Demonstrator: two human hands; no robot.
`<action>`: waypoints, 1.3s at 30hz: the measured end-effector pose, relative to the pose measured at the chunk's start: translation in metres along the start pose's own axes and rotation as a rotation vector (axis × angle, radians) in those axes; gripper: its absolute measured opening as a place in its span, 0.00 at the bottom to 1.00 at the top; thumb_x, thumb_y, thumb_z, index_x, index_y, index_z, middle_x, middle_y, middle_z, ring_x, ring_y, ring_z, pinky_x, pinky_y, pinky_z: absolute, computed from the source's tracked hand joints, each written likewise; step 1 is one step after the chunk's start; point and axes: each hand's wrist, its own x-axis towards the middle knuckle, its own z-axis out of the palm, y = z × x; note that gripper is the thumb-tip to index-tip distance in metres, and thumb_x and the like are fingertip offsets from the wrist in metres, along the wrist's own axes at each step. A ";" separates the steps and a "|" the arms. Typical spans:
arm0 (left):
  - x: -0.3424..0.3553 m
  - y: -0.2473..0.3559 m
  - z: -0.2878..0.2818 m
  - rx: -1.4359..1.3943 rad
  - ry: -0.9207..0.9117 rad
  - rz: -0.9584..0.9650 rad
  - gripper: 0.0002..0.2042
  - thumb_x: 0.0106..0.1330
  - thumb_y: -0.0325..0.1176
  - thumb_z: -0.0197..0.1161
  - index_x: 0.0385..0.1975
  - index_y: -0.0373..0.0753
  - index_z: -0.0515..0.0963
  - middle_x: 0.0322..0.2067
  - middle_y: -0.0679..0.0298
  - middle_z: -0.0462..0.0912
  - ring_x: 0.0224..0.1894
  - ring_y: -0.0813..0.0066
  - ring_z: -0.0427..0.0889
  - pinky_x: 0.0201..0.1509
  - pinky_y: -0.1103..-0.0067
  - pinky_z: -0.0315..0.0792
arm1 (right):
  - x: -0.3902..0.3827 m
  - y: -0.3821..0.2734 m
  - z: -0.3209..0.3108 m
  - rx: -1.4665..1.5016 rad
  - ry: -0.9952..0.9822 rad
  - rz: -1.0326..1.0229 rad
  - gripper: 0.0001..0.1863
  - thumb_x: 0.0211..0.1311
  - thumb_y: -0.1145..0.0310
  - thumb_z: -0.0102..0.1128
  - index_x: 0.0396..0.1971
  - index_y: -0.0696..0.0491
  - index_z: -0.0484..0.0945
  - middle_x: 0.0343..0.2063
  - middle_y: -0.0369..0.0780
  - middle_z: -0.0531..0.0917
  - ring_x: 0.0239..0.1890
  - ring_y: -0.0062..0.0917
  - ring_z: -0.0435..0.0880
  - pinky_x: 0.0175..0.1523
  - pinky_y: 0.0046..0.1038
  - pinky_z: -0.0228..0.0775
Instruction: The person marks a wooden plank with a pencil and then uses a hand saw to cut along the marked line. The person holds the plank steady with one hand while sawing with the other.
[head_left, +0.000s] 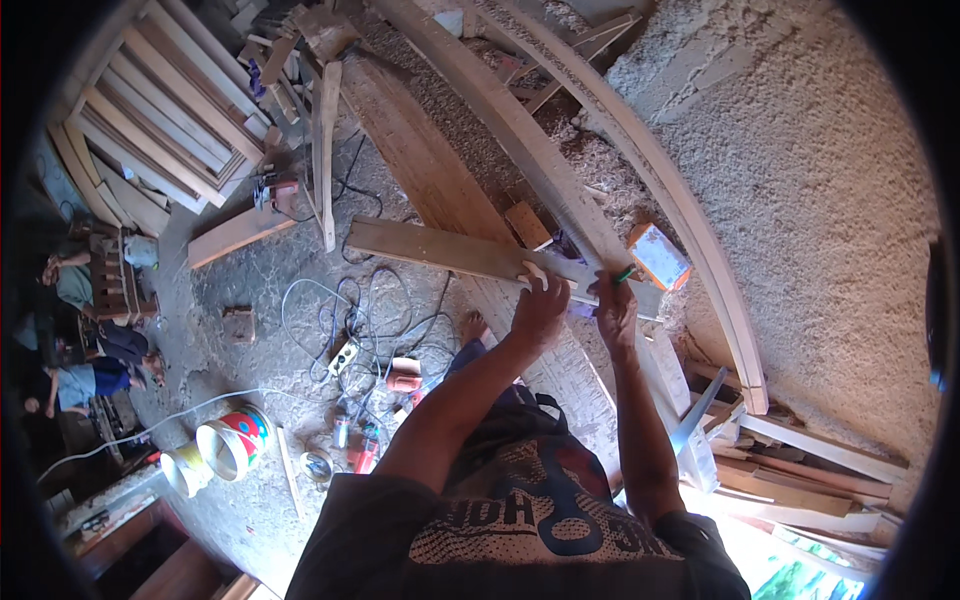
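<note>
A long flat wooden board (pixel 430 250) lies slantwise in front of me across a wider plank. My left hand (pixel 541 312) grips its near edge, with bent fingers over the top face. Close by, my right hand (pixel 617 312) pinches a slim green pencil (pixel 625 273) over the board's right end. Between the hands runs a narrow pale strip (pixel 582 296), too small to name for sure. A bit of something purple (pixel 581 310) shows just below it.
Long timber beams (pixel 520 130) and a curved one (pixel 670 170) stretch beyond the board. A white-and-orange box (pixel 660 256) sits at right. Tangled cables (pixel 350 310), a power strip (pixel 343 358) and buckets (pixel 235 445) lie at left. People (pixel 90 380) sit far left.
</note>
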 end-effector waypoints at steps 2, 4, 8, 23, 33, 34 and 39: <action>0.009 -0.010 0.002 -0.094 0.029 0.043 0.22 0.58 0.33 0.63 0.53 0.34 0.76 0.49 0.52 0.76 0.52 0.44 0.77 0.43 0.62 0.80 | -0.030 0.014 -0.012 0.024 0.012 0.092 0.18 0.76 0.59 0.52 0.40 0.62 0.79 0.28 0.45 0.85 0.31 0.29 0.86 0.39 0.31 0.76; 0.016 -0.019 0.001 -0.169 0.083 0.095 0.19 0.57 0.30 0.64 0.50 0.36 0.77 0.45 0.54 0.77 0.48 0.49 0.78 0.45 0.61 0.78 | -0.064 0.023 -0.020 0.007 -0.002 0.177 0.20 0.76 0.58 0.51 0.41 0.62 0.79 0.28 0.46 0.84 0.34 0.32 0.87 0.40 0.33 0.78; 0.027 -0.028 0.006 -0.178 0.169 0.170 0.11 0.58 0.28 0.62 0.40 0.38 0.76 0.41 0.54 0.78 0.44 0.53 0.80 0.47 0.61 0.75 | -0.123 0.036 -0.020 0.170 0.036 0.330 0.20 0.75 0.57 0.52 0.42 0.63 0.78 0.28 0.45 0.85 0.32 0.30 0.87 0.38 0.31 0.78; 0.005 -0.111 -0.034 -1.131 0.240 -0.611 0.19 0.65 0.23 0.64 0.55 0.39 0.71 0.34 0.57 0.82 0.35 0.66 0.84 0.39 0.71 0.79 | -0.151 0.045 -0.028 0.286 0.055 0.396 0.19 0.76 0.56 0.52 0.43 0.59 0.78 0.23 0.40 0.84 0.26 0.22 0.82 0.34 0.27 0.73; -0.016 -0.128 -0.022 -1.482 0.170 -0.856 0.17 0.69 0.24 0.60 0.54 0.40 0.66 0.35 0.61 0.81 0.30 0.74 0.85 0.31 0.78 0.80 | -0.121 0.020 0.041 0.391 -0.197 0.360 0.16 0.75 0.60 0.56 0.41 0.61 0.77 0.25 0.42 0.83 0.28 0.25 0.85 0.35 0.28 0.77; -0.012 -0.129 -0.021 -1.503 0.165 -0.876 0.16 0.69 0.26 0.61 0.53 0.40 0.66 0.35 0.61 0.81 0.30 0.74 0.84 0.31 0.79 0.80 | -0.118 0.018 0.045 0.424 -0.228 0.413 0.17 0.76 0.58 0.55 0.44 0.59 0.78 0.26 0.40 0.83 0.29 0.22 0.83 0.36 0.27 0.75; -0.006 -0.150 -0.014 -1.649 0.096 -0.909 0.16 0.68 0.32 0.66 0.48 0.42 0.66 0.34 0.63 0.81 0.30 0.77 0.84 0.32 0.81 0.79 | -0.113 0.015 0.067 0.391 -0.198 0.424 0.17 0.76 0.58 0.54 0.44 0.60 0.78 0.26 0.40 0.83 0.28 0.23 0.83 0.35 0.27 0.75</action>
